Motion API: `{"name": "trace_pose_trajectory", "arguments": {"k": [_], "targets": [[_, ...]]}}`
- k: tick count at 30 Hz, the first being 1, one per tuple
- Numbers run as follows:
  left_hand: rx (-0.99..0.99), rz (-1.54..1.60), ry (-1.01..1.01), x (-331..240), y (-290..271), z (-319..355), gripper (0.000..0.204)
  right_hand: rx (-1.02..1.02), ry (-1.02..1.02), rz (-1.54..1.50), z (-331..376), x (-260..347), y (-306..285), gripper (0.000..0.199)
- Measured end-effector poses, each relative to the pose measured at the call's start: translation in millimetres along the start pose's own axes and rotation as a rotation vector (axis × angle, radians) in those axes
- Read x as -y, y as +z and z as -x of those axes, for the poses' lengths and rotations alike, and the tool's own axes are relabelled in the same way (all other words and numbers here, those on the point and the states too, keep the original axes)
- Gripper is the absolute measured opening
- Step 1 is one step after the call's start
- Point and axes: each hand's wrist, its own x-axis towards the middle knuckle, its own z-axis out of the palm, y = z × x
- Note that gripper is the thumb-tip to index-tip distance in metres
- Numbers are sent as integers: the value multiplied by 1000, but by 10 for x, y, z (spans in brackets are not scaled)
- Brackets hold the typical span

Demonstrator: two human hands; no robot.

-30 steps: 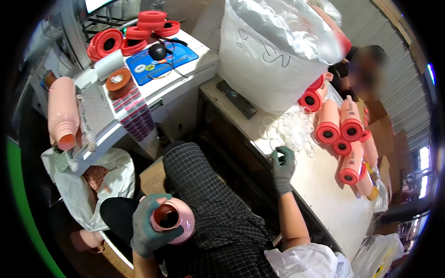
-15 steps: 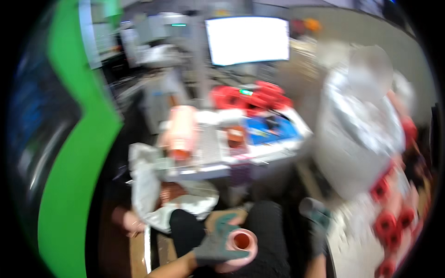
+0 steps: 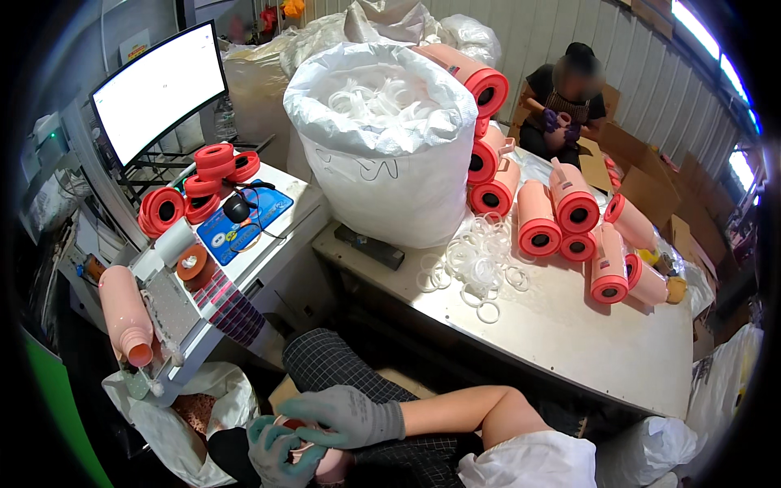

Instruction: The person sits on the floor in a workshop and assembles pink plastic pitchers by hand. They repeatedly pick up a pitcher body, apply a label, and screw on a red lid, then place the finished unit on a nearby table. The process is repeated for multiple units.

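Note:
On my lap I hold a pink bottle [image 3: 332,467], its body mostly hidden behind my gloves. Grey gloves with green fingers cover both hands. My left hand [image 3: 278,452] is closed round the bottle's upper part. Coming across from the right, my right hand [image 3: 346,416] curls its fingers over the mouth end and meets the left one there. A reddish-brown rim shows between the gloves; whether a separate small part is held there, I cannot tell.
A white worktable [image 3: 561,325] holds a sack [image 3: 378,191] of clear rings, loose rings [image 3: 480,256] and several pink jugs [image 3: 537,215]. At left, a desk bears red lids [image 3: 213,163], a blue mat [image 3: 244,220] and another pink bottle [image 3: 126,313]. A co-worker [image 3: 561,110] sits behind.
The view has swung right. My right hand, apart at the right with a white cylinder before, is now on the bottle with my left; the cylinder is no longer visible in it.

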Motion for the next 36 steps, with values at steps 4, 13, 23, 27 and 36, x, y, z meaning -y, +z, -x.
{"name": "trace_pose_trajectory", "arguments": {"k": [4,13,23,27,36], "targets": [[20,31,48,41,11,55,33,242,-195,173,4,-240,63,37],[15,149,-118,129,-87,29,51,282,-144,134,-177,102,-264,49],[69,-128,17,167,-234,-70,32,430,-121,160,-97,-51,42,38],[100,-295,-132,143,-306,-130,27,332,-133,226,-101,-8,200,39],[507,-470,54,317,-415,-505,17,375,-192,349,-142,56,224,37]]}}
